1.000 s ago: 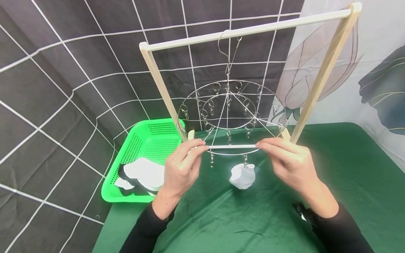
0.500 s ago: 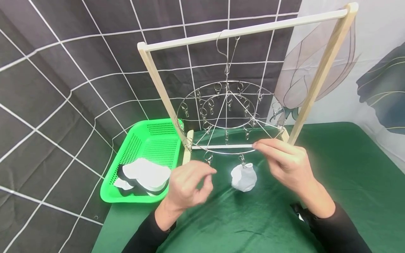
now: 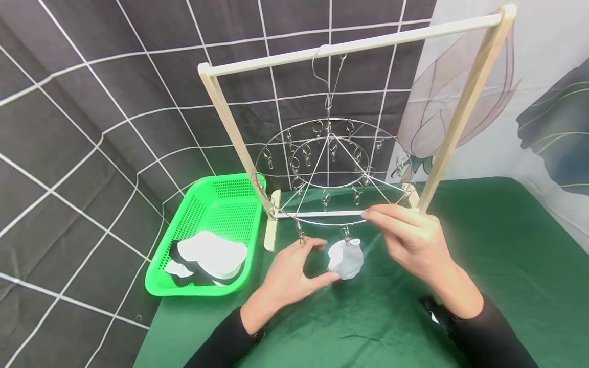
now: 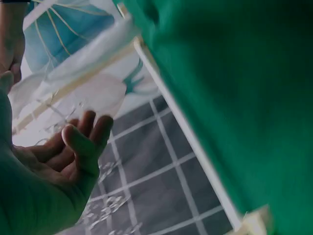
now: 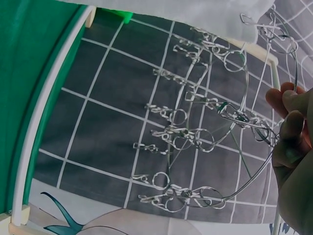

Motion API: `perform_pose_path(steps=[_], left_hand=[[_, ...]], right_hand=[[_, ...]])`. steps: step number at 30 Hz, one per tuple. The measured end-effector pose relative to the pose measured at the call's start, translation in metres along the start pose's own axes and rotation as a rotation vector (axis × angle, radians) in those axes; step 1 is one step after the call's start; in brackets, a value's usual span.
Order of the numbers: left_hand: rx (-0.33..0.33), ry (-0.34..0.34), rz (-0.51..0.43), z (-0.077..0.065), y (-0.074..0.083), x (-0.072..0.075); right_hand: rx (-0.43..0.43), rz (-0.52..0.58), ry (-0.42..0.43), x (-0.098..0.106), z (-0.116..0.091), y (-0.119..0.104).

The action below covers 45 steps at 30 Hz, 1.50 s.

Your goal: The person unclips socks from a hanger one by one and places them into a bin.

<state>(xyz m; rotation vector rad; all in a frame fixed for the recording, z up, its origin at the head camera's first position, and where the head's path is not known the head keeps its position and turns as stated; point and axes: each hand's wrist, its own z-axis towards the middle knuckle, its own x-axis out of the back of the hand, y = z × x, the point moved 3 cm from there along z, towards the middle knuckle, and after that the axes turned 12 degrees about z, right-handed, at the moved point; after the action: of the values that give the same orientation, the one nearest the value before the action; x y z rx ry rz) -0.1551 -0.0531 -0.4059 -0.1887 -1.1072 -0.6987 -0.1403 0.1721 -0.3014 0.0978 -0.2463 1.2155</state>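
A round wire drying hanger (image 3: 322,153) with dangling clips hangs from a wooden rack (image 3: 354,46) by a hook. My right hand (image 3: 411,232) pinches the near right part of its outer ring; the right wrist view shows thumb and fingers on the wire (image 5: 254,171). From a front clip hangs a small white cloth (image 3: 346,259), its kind unclear; it also crosses the top of the right wrist view. My left hand (image 3: 292,273) is just left of this cloth, thumb and fingers spread, the thumb tip near or at its edge. The left wrist view shows the left fingers (image 4: 80,142) loosely bent around nothing.
A green plastic basket (image 3: 154,286) stands on the left, with white and dark cloth items (image 3: 213,255) inside. The rack's lower bar (image 3: 317,214) runs behind the hanger. A green cloth (image 3: 368,327) covers the table; a dark grid-patterned backdrop (image 3: 83,204) rises behind.
My left hand let go of the ring's left side, dropped, then moved right toward the white cloth with its fingers spreading. My right hand stays on the ring, which shifts slightly left in view.
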Motion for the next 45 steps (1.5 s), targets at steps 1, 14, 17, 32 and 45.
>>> perform_pose_path(steps=[1,14,17,32,45], left_hand=[[0.013,-0.01,-0.044,0.001,0.001,-0.003],[-0.035,0.267,-0.319,0.0,0.028,-0.01],[-0.056,0.289,-0.338,0.0,0.031,-0.007],[-0.053,0.289,-0.391,0.0,0.035,0.001],[-0.054,0.272,-0.41,-0.001,0.03,-0.004]], right_hand=[[0.001,0.0,0.0,0.0,0.0,0.0],[-0.002,0.013,-0.004,-0.002,0.001,0.0],[-0.002,0.01,-0.006,-0.002,0.0,0.0],[-0.042,0.057,0.054,-0.002,0.005,-0.005],[0.004,0.206,-0.149,-0.012,-0.006,-0.009]])
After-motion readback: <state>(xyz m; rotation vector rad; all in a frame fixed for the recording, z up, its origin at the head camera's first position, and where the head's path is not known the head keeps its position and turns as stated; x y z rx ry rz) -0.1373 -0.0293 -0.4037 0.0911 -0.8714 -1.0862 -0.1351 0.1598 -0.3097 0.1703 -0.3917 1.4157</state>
